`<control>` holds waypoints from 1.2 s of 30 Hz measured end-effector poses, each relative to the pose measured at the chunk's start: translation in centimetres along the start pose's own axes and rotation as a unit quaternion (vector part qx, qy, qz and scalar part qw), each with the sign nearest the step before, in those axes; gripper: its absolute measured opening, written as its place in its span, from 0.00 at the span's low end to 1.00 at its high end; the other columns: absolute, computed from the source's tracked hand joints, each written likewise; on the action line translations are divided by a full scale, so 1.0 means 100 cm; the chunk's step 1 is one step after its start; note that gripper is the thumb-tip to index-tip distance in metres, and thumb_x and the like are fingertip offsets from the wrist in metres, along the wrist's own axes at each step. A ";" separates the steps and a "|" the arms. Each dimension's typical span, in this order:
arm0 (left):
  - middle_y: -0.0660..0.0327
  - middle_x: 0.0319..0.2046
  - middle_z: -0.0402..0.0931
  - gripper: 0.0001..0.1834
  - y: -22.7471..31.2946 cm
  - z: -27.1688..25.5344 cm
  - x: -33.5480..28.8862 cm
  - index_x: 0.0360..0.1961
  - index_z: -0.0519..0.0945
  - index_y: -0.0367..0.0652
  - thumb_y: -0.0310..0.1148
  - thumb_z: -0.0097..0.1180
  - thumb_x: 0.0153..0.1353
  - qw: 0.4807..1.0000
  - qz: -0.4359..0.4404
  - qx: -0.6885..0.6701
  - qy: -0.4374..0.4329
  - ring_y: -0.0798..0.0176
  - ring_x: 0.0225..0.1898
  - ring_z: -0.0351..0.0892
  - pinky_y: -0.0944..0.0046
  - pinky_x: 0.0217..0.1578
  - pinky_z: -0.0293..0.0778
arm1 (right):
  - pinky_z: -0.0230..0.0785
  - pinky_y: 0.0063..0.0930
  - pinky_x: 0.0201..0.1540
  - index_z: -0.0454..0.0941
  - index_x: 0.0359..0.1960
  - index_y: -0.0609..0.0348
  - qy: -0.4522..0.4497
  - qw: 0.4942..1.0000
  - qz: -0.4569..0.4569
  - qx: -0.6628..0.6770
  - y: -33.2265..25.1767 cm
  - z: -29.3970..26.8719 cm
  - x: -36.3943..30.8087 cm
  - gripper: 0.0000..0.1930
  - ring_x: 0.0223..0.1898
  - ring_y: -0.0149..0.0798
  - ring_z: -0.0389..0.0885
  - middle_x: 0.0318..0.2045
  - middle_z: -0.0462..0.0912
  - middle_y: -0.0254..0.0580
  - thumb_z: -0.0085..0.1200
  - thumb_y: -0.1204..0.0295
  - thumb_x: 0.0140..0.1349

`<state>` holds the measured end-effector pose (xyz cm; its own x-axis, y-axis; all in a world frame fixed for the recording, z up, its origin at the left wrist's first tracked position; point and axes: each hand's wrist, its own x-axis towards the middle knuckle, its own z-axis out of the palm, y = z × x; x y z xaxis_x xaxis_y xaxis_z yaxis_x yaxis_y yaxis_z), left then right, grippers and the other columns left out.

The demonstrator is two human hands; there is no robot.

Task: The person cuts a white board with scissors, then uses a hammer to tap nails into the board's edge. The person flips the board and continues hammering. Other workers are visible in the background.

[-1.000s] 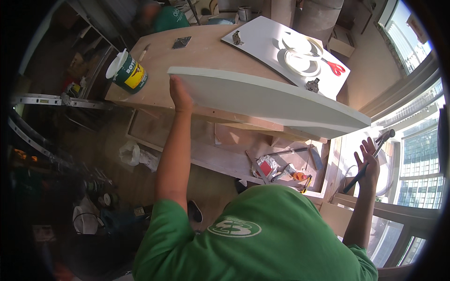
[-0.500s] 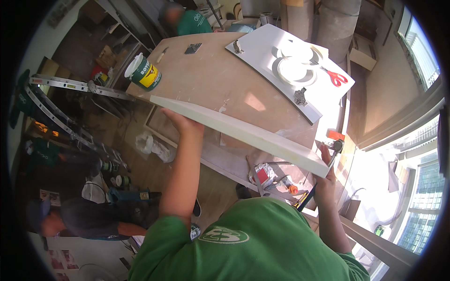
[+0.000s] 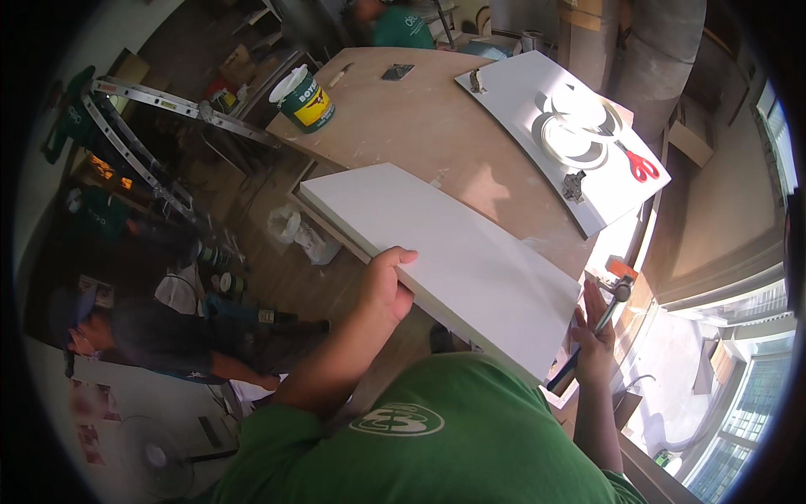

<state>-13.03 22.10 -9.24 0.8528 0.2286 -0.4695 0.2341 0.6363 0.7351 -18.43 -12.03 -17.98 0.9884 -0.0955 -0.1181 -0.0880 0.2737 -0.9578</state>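
A white rectangular board (image 3: 453,252) is between my hands, its broad face turned up, above the near part of the brown worktable. My left hand (image 3: 389,287) is closed on the board's near long edge, thumb on top and fingers underneath. At the short right end, my right hand (image 3: 594,340) has its fingers against the board. A hammer (image 3: 622,289) with a metal head and dark handle lies across that same hand, which grips it. Part of the handle is hidden by the hand.
On the worktable (image 3: 378,109) stands a green and yellow tub (image 3: 307,105). Further right, another white panel (image 3: 520,109) carries rolls of edging strip (image 3: 575,141) and red-handled scissors (image 3: 642,166). A stepladder (image 3: 180,105) and a person in dark clothes (image 3: 180,332) are at left.
The board has turned from showing its narrow edge to showing its broad white face. My left hand has come nearer and right along its edge. The hammer stays in my right hand.
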 end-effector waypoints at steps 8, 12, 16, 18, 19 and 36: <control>0.46 0.52 0.80 0.29 0.009 -0.056 0.040 0.60 0.73 0.30 0.32 0.53 0.56 0.982 0.015 -0.126 -0.138 0.42 0.54 0.81 0.46 0.58 0.78 | 0.67 0.42 0.68 0.64 0.72 0.64 0.100 0.993 0.053 0.035 0.011 -0.047 0.003 0.36 0.70 0.44 0.69 0.66 0.71 0.52 0.41 0.80 0.56; 0.45 0.55 0.80 0.29 0.016 -0.063 0.062 0.62 0.73 0.29 0.30 0.52 0.58 0.901 0.003 -0.266 -0.342 0.43 0.54 0.82 0.45 0.56 0.79 | 0.77 0.34 0.52 0.74 0.47 0.62 0.129 0.991 0.043 -0.008 0.016 -0.061 0.004 0.08 0.48 0.38 0.81 0.43 0.81 0.46 0.49 0.71 0.74; 0.44 0.58 0.78 0.30 0.022 -0.058 0.068 0.64 0.71 0.30 0.30 0.51 0.60 0.856 -0.006 -0.307 -0.416 0.42 0.56 0.81 0.45 0.56 0.79 | 0.78 0.29 0.43 0.72 0.38 0.57 0.128 0.990 0.038 -0.036 0.017 -0.065 0.009 0.10 0.35 0.32 0.82 0.29 0.78 0.36 0.50 0.65 0.76; 0.45 0.59 0.77 0.30 0.024 -0.054 0.068 0.65 0.71 0.31 0.30 0.51 0.60 0.857 0.008 -0.310 -0.412 0.42 0.58 0.80 0.44 0.57 0.78 | 0.78 0.28 0.40 0.71 0.36 0.55 0.129 0.989 0.046 -0.055 0.023 -0.070 0.013 0.12 0.32 0.31 0.82 0.26 0.75 0.33 0.51 0.62 0.77; 0.45 0.60 0.77 0.30 0.027 -0.050 0.066 0.65 0.71 0.31 0.30 0.51 0.60 0.857 0.015 -0.313 -0.409 0.42 0.58 0.80 0.45 0.57 0.78 | 0.78 0.27 0.39 0.71 0.36 0.55 0.134 0.988 0.052 -0.054 0.027 -0.071 0.015 0.13 0.31 0.30 0.81 0.24 0.73 0.31 0.51 0.61 0.77; 0.49 0.61 0.75 0.31 0.028 -0.079 0.092 0.66 0.71 0.36 0.33 0.51 0.60 0.873 0.061 -0.307 -0.373 0.43 0.61 0.76 0.44 0.60 0.74 | 0.77 0.25 0.31 0.72 0.34 0.53 0.233 0.945 0.222 -0.063 0.083 -0.099 0.000 0.11 0.26 0.31 0.80 0.21 0.70 0.29 0.51 0.64 0.76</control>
<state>-8.23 31.77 -15.39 0.9742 -0.0759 0.2124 0.0214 0.9686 0.2478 -20.38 -19.25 -28.51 0.6907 -0.4174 -0.5905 -0.5251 0.2718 -0.8065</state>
